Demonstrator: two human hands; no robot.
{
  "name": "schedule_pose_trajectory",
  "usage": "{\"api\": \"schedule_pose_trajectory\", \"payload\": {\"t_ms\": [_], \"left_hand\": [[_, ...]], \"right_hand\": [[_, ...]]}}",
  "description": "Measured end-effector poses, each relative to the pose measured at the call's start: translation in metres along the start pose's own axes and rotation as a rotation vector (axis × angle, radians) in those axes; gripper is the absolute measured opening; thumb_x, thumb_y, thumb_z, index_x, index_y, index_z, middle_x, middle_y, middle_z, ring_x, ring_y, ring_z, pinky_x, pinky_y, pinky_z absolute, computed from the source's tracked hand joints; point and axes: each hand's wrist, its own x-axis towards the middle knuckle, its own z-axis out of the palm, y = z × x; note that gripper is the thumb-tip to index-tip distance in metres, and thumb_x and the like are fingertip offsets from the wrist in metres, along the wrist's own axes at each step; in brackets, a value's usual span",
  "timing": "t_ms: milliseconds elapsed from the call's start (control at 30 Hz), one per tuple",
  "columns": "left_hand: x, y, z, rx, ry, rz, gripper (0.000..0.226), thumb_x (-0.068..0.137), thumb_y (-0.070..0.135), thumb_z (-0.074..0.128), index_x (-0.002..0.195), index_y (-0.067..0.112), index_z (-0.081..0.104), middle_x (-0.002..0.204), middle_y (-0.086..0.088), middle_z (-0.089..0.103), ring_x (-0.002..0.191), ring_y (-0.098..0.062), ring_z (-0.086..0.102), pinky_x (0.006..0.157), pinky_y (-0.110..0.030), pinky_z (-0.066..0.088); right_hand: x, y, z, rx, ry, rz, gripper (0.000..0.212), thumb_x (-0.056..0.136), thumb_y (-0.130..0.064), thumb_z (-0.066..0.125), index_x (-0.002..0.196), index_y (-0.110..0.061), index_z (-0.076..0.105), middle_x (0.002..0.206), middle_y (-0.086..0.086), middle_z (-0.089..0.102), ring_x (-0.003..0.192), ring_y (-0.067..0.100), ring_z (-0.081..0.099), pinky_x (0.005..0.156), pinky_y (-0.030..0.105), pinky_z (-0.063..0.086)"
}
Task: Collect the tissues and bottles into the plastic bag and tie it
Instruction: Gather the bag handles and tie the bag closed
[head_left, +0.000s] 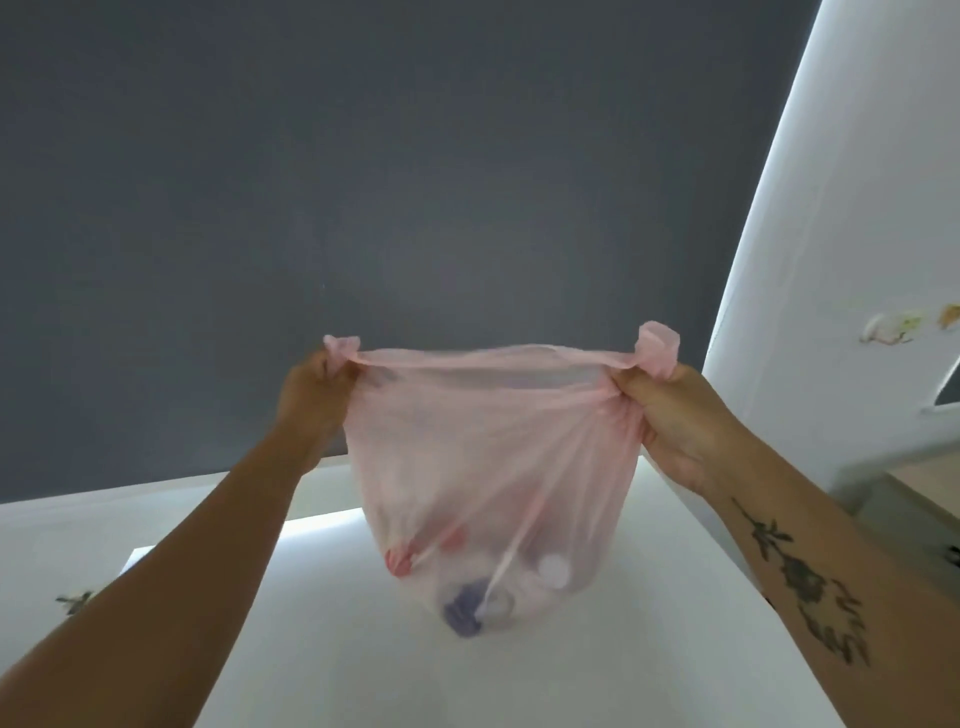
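Observation:
A thin pink plastic bag (488, 447) hangs in mid-air above the white table (363, 670). My left hand (311, 400) grips its left handle and my right hand (670, 415) grips its right handle, stretching the mouth wide between them. Through the film I see items at the bottom: a white bottle cap (555, 570), a blue-purple object (465, 613) and red-marked pieces (400, 560). Tissues cannot be told apart from the rest.
A dark grey wall (363, 182) stands behind the table. A white wall (841, 260) with small stains runs along the right. The table's right edge lies under my right forearm.

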Motion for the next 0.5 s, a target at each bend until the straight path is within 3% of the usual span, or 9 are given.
{"api": "schedule_pose_trajectory", "payload": {"t_ms": [67, 133, 167, 200, 267, 367, 433, 500], "left_hand": [[0.006, -0.007, -0.01, -0.035, 0.079, -0.092, 0.026, 0.091, 0.04, 0.063, 0.1, 0.017, 0.069, 0.093, -0.005, 0.067, 0.081, -0.02, 0.057, 0.073, -0.032, 0.052], [0.007, -0.012, -0.014, -0.081, 0.045, -0.183, 0.043, 0.081, 0.056, 0.062, 0.091, 0.016, 0.07, 0.09, -0.005, 0.066, 0.083, -0.024, 0.058, 0.088, -0.047, 0.055], [0.001, -0.011, -0.014, -0.117, 0.015, -0.201, 0.054, 0.078, 0.067, 0.059, 0.096, 0.018, 0.071, 0.1, -0.005, 0.066, 0.092, -0.024, 0.06, 0.095, -0.053, 0.052], [-0.009, -0.009, -0.011, -0.17, -0.019, -0.214, 0.068, 0.075, 0.079, 0.054, 0.111, 0.024, 0.069, 0.117, -0.004, 0.064, 0.107, -0.023, 0.059, 0.101, -0.054, 0.047], [-0.034, -0.001, 0.0, -0.217, -0.085, -0.225, 0.112, 0.057, 0.095, 0.051, 0.148, 0.032, 0.038, 0.153, 0.001, 0.038, 0.137, -0.023, 0.041, 0.112, -0.051, 0.036], [-0.081, 0.001, 0.018, -0.21, -0.086, -0.15, 0.125, 0.061, 0.068, 0.064, 0.156, 0.03, -0.007, 0.164, 0.003, 0.008, 0.148, -0.019, 0.02, 0.115, -0.036, 0.023], [-0.114, -0.01, 0.022, -0.185, -0.003, -0.129, 0.132, 0.059, 0.057, 0.074, 0.155, 0.031, -0.013, 0.159, 0.011, 0.01, 0.144, -0.014, 0.024, 0.112, -0.035, 0.026], [-0.142, -0.029, 0.029, -0.208, -0.005, -0.126, 0.151, 0.043, 0.064, 0.087, 0.154, 0.035, -0.011, 0.15, 0.019, 0.019, 0.136, -0.011, 0.032, 0.112, -0.039, 0.033]], "right_hand": [[0.002, 0.003, 0.0, 0.073, 0.064, 0.022, 0.016, 0.098, -0.018, 0.057, 0.101, -0.006, 0.067, 0.091, 0.004, 0.071, 0.079, 0.017, 0.069, 0.079, 0.035, 0.057], [0.004, 0.008, 0.005, 0.152, 0.064, 0.06, 0.017, 0.1, -0.024, 0.054, 0.099, -0.011, 0.065, 0.088, 0.0, 0.073, 0.073, 0.013, 0.072, 0.071, 0.03, 0.059], [0.006, 0.011, 0.008, 0.19, 0.053, 0.093, 0.019, 0.101, -0.027, 0.052, 0.102, -0.012, 0.064, 0.092, 0.001, 0.073, 0.075, 0.013, 0.072, 0.071, 0.029, 0.059], [0.008, 0.014, 0.011, 0.225, 0.039, 0.129, 0.022, 0.103, -0.029, 0.049, 0.106, -0.012, 0.062, 0.098, 0.003, 0.072, 0.08, 0.015, 0.072, 0.074, 0.031, 0.06], [0.014, 0.019, 0.017, 0.301, 0.027, 0.185, 0.027, 0.104, -0.031, 0.043, 0.11, -0.011, 0.06, 0.109, 0.009, 0.069, 0.092, 0.021, 0.071, 0.083, 0.035, 0.057], [0.02, 0.022, 0.023, 0.388, 0.043, 0.199, 0.027, 0.105, -0.03, 0.039, 0.113, -0.011, 0.057, 0.107, 0.007, 0.067, 0.09, 0.02, 0.069, 0.083, 0.035, 0.057], [0.024, 0.026, 0.024, 0.411, 0.06, 0.227, 0.03, 0.104, -0.038, 0.04, 0.113, -0.015, 0.056, 0.109, 0.004, 0.067, 0.094, 0.021, 0.069, 0.088, 0.037, 0.056], [0.028, 0.03, 0.024, 0.428, 0.049, 0.255, 0.032, 0.102, -0.044, 0.039, 0.108, -0.018, 0.057, 0.11, 0.003, 0.067, 0.094, 0.021, 0.069, 0.091, 0.039, 0.055]]}}
